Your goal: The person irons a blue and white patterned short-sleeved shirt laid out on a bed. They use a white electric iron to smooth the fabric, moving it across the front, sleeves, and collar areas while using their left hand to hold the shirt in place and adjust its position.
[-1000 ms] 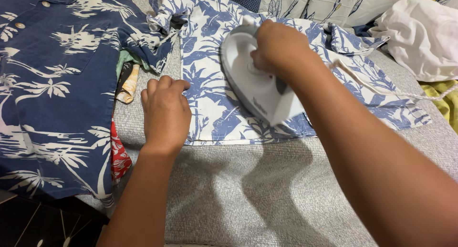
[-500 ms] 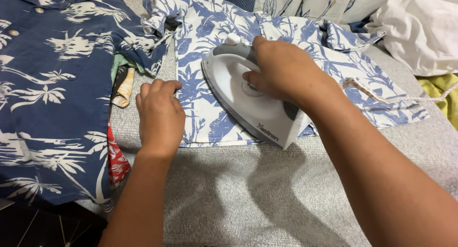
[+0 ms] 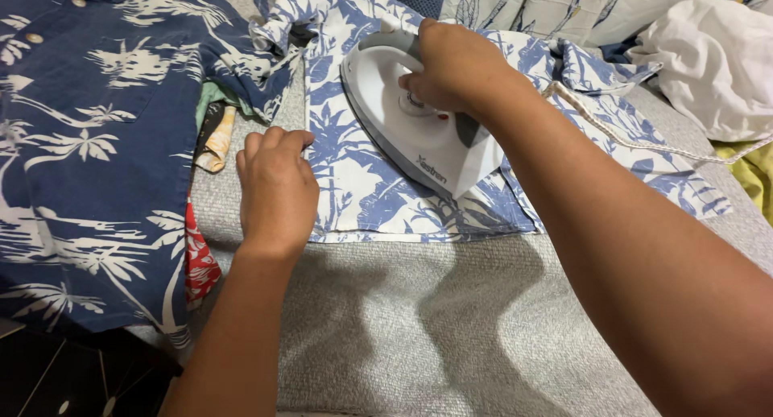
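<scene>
grey padded surface [image 3: 451, 336], right hand [image 3: 455, 63] gripping white iron [image 3: 419, 135] on floral shirt [image 3: 362, 183], left hand [image 3: 275, 187] flat, open

Grey padded surface [image 3: 419, 336], pale blue leaf-print shirt [image 3: 362, 183] flat on it, navy palm shirt [image 3: 88, 143] at left edge

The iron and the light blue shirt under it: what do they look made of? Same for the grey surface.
Iron: white moulded plastic shell, smooth and slightly glossy; its soleplate is hidden. Light blue shirt: thin woven fabric, probably cotton or rayon, matte, with a stitched hem and soft creases. Grey surface: coarse textile cover with visible nubby weave. Right hand grips the iron; left hand presses the shirt.
</scene>
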